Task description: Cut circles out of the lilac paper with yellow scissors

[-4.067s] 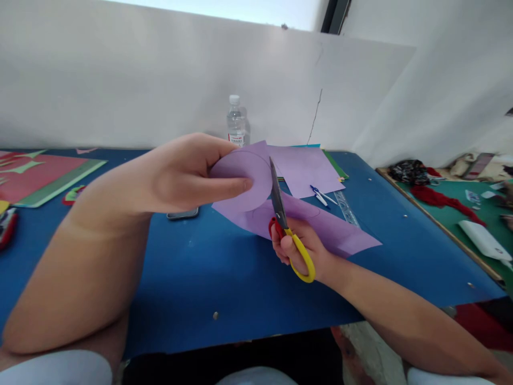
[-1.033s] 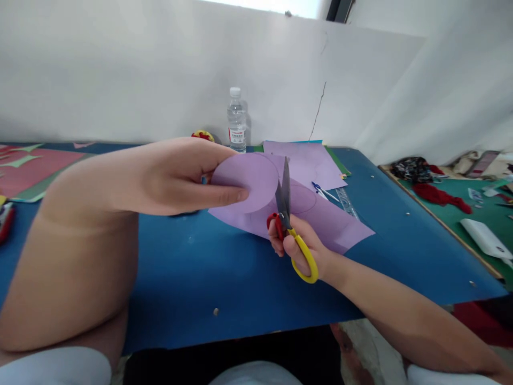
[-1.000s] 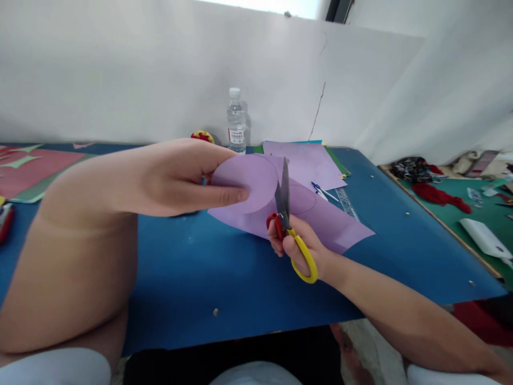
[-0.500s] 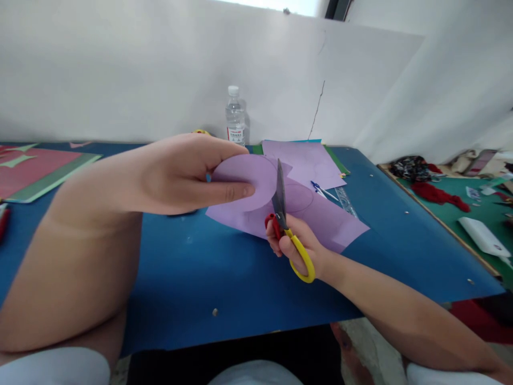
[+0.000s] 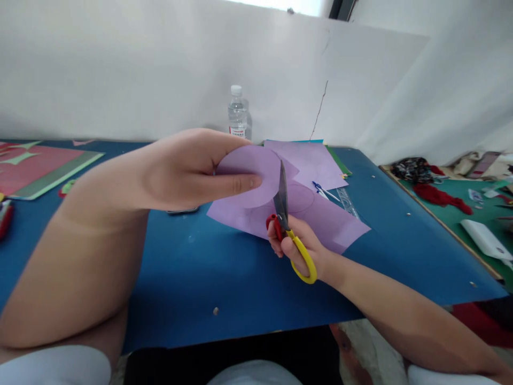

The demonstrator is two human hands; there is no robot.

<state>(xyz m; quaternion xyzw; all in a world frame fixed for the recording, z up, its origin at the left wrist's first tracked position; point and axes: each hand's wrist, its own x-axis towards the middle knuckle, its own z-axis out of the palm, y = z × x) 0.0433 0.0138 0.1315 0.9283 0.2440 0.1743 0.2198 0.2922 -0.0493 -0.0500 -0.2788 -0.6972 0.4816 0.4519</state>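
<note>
Between thumb and fingers, my left hand [image 5: 200, 174] pinches a purple sheet of paper [image 5: 256, 166] whose near edge is cut to a round curve. My right hand [image 5: 296, 240] is closed around the handles of a pair of scissors [image 5: 282, 203], one handle red and one yellow. The blades point up and away from me, close along the paper's right edge; I cannot tell whether they touch it. Below, a larger purple sheet [image 5: 336, 224] with drawn circles lies on the blue table [image 5: 192, 289]. The fingers behind the held paper are hidden.
A water bottle [image 5: 238, 115] stands by the wall. More purple paper [image 5: 298, 155], a blue-and-white compass [image 5: 324, 190] and a clear ruler [image 5: 347, 202] lie beyond my right hand. Red and green sheets [image 5: 44, 166] are at left. A green table [image 5: 444, 198] adjoins at right.
My left hand has shifted slightly up and to the right with the paper, and the paper has turned a little. The scissors in my right hand have barely moved.
</note>
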